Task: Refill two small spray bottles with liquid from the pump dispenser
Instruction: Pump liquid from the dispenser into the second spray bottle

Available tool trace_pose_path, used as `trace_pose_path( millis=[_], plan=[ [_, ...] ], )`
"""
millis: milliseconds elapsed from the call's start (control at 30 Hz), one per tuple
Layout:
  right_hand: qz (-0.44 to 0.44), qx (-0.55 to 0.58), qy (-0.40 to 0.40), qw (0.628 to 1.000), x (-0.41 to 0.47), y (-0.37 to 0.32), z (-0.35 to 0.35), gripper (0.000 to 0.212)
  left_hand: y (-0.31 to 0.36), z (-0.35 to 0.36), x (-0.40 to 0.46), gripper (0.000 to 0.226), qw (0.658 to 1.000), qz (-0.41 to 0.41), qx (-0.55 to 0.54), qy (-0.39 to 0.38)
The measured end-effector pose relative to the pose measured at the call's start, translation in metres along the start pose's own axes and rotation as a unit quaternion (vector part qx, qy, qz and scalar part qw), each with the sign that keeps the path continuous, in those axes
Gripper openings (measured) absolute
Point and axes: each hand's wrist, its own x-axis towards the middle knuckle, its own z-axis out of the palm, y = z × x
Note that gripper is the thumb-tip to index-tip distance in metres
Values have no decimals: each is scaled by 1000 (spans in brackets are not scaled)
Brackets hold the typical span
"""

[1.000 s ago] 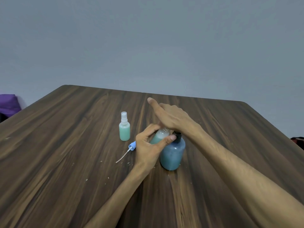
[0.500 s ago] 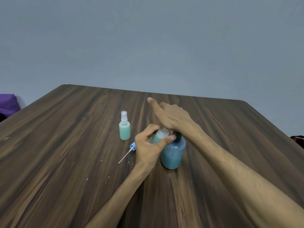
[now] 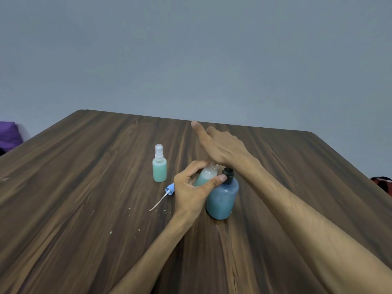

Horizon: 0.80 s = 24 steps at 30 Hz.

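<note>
Pump dispenser [image 3: 222, 198] sits under the flat, loose right hand [image 3: 222, 147]; left hand [image 3: 191, 187] grasps the uncapped spray bottle [image 3: 206, 176] beside it.

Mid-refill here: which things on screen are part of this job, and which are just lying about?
In the job:
- pump dispenser, pressed by the right hand
- open spray bottle, held by the left hand
- capped spray bottle
- blue spray cap, off on the table

Lying about:
- purple item, far left
- red item, right edge

Left hand [image 3: 192, 188] curls in a grip; right hand [image 3: 220, 146] apparently flat, fingers extended.
</note>
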Motion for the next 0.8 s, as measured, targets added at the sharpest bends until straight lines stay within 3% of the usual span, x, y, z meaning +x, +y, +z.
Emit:
trace_pose_path(
  millis=[133, 800],
  plan=[
    [-1, -45, -13, 999, -4, -4, 10, 85, -3, -3, 0, 32, 1000, -2, 8, -6],
    [-29, -27, -11, 999, 2, -1, 2, 92, -2, -2, 0, 39, 1000, -7, -8, 2]
  ],
)
